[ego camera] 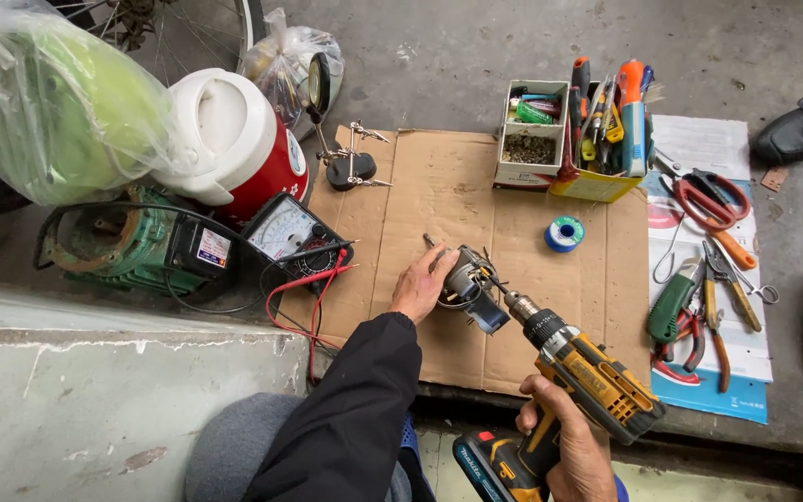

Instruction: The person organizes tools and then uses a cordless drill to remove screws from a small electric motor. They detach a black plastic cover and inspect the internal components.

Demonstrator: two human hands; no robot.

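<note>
My left hand point(423, 284) grips a small grey electric motor point(462, 276) lying on a sheet of cardboard point(532, 232). A thin shaft sticks out of the motor toward the upper left, and wires trail around it. My right hand point(564, 442) holds a yellow and black cordless drill point(587, 376) by its handle. The drill's bit points up and left and meets the motor's near end. A black sleeve covers my left arm.
A yellow box of screwdrivers point(601, 130) and a small parts box point(530, 135) stand at the cardboard's far edge, with a blue solder spool point(564, 233) near them. Pliers and snips point(713, 279) lie at right. An analog multimeter point(295, 237), green motor point(118, 242) and red-white jug point(243, 139) sit at left.
</note>
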